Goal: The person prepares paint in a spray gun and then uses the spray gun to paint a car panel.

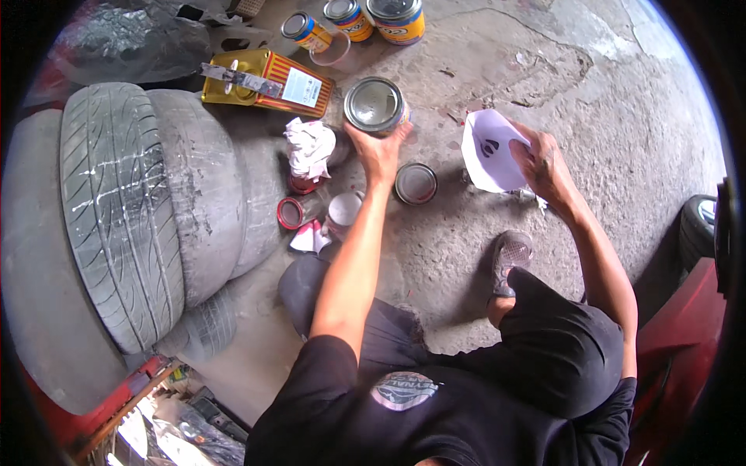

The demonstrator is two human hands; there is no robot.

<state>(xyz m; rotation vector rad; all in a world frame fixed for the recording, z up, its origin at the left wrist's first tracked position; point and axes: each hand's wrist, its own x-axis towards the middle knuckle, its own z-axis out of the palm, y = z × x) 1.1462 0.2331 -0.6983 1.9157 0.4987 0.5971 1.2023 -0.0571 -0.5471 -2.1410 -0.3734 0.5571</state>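
The left hand (376,152) is wrapped around a round metal can (373,106), just right of a gold rectangular tin (264,84) on the concrete floor (614,147). The right hand (545,161) grips a white paper cone (485,155) by its edge — apart from the can. Between the forearms sits a round tin (416,184); a crumpled white cloth (309,147) is left of the left hand.

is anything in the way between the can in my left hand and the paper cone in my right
Nothing visible stands between the can and the paper cone; the round metal-rimmed item sits nearer you, off that line.
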